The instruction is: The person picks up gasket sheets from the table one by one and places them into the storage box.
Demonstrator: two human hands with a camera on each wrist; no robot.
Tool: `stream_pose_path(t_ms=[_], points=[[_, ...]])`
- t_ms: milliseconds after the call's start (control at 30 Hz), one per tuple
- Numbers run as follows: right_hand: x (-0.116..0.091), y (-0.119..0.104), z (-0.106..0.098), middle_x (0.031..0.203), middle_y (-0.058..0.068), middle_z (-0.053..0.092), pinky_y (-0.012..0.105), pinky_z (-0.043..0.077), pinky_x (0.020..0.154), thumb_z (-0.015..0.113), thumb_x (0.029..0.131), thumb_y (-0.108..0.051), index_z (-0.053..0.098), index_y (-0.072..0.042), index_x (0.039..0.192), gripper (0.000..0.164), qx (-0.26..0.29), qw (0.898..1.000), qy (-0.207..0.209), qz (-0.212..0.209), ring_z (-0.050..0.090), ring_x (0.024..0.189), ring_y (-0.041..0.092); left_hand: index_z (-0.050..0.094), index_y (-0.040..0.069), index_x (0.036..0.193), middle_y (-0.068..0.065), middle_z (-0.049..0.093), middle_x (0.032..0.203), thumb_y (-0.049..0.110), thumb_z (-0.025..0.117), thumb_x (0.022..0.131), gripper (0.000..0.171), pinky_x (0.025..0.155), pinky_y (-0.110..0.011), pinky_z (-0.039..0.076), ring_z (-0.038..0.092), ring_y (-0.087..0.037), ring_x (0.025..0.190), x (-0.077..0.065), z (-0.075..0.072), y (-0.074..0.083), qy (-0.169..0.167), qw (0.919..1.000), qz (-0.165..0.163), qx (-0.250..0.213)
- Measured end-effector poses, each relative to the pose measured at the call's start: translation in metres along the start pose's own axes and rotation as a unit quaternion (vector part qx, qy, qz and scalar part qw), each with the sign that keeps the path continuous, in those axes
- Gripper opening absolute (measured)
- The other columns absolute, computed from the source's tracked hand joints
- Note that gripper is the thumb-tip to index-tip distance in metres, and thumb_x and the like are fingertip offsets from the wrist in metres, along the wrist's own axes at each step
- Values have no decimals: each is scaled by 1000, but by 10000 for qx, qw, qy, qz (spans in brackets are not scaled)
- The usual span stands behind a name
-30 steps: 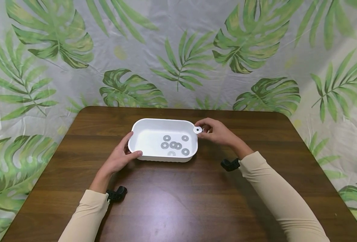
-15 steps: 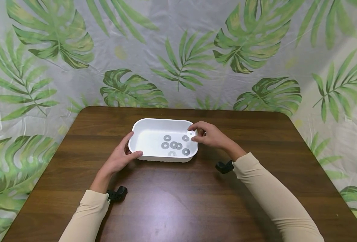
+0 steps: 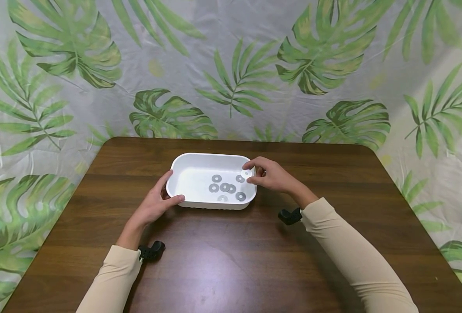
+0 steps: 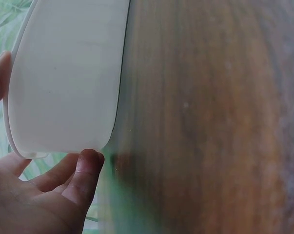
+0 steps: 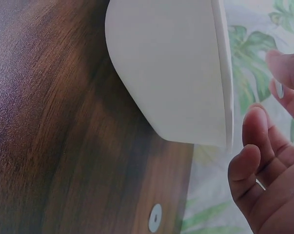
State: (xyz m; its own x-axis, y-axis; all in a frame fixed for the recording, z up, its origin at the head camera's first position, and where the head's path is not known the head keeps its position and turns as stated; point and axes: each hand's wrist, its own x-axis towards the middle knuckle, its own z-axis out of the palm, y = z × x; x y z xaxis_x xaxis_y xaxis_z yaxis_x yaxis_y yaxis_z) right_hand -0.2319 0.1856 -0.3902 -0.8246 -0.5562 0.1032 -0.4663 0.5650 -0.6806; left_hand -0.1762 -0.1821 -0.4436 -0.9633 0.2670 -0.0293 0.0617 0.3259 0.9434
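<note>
A white rectangular tray [image 3: 191, 174] with rounded corners stands on the table. Flat grey metal washers [image 3: 214, 188] lie on its floor, mostly toward the right, two of them overlapping. My left hand [image 3: 152, 206] grips the tray's left end, thumb over the near rim and fingers against the end wall [image 4: 64, 97]. Over the right end of the tray, my right hand [image 3: 271, 174] pinches a washer [image 3: 246, 173] between thumb and fingers. In the right wrist view only a thin edge of that washer [image 5: 279, 88] shows; the other fingers [image 5: 256, 129] are curled beside the rim.
Another washer [image 5: 155, 218] lies on the wooden table [image 3: 215, 261] beyond the tray's right end, hidden in the head view. Black wrist cameras [image 3: 151, 251] sit at both wrists. A leaf-patterned cloth [image 3: 246, 78] hangs behind the table.
My right hand has moved left and slightly toward me, bringing its washer from the tray's right rim to over the inside. In the last half second it barely moved. My left hand stays put.
</note>
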Motion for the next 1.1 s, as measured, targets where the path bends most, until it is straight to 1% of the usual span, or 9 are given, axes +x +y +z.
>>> stream_pose_path(t_ms=[133,233,400,533,633,800,900,1100], points=[[1,0,0,128,19,56,29,47,72,74,89,-13,58,-4,133,48,-3,9999,30,105,56,76,18,10,6,160,-30,37,151,12,69,92,90,85,-9,42,49,-39,128,0,0,0,-4,10000,15,-28],[2,0,-1,136,21,49,30,48,73,74,89,-12,53,-3,137,53,-19,9998,82,159,58,76,18,10,5,160,-31,38,150,12,69,92,90,85,-9,42,50,-39,128,0,0,0,-2,10000,17,-29],[0,2,-4,139,17,47,33,49,77,72,90,-13,52,-4,138,53,-5,9990,220,378,61,83,20,10,7,160,-29,37,152,12,69,92,90,85,-9,42,49,-39,128,0,0,0,3,10000,9,-45],[-4,6,-10,140,14,47,35,48,79,70,92,-13,54,-7,137,48,50,9975,356,615,58,85,22,10,7,160,-30,38,150,12,69,92,90,85,-9,42,50,-39,127,0,0,0,11,10000,4,-33],[-6,14,-16,140,14,47,36,47,77,67,94,-14,54,-10,136,44,87,9952,435,867,55,85,24,10,6,160,-30,39,150,13,69,92,90,85,-9,41,51,-39,126,0,0,0,9,10000,-3,-10],[-8,32,-22,143,16,45,37,47,76,64,97,-19,54,-10,137,42,-142,9906,513,1262,58,91,27,10,6,160,-30,38,150,13,69,92,90,85,-9,41,50,-39,127,0,0,-1,17,10000,-6,-3],[-10,42,-24,143,19,46,39,48,78,65,97,-20,54,-9,136,42,-288,9885,581,1367,60,93,30,11,6,160,-30,38,150,12,69,91,90,85,-9,41,51,-39,126,0,0,-1,20,10000,12,-13],[-11,54,-27,143,20,46,44,50,80,63,97,-15,53,-7,138,43,-374,9860,610,1506,60,98,34,11,5,159,-30,36,151,11,69,91,90,86,-8,41,49,-40,127,0,0,0,19,10000,48,-65]])
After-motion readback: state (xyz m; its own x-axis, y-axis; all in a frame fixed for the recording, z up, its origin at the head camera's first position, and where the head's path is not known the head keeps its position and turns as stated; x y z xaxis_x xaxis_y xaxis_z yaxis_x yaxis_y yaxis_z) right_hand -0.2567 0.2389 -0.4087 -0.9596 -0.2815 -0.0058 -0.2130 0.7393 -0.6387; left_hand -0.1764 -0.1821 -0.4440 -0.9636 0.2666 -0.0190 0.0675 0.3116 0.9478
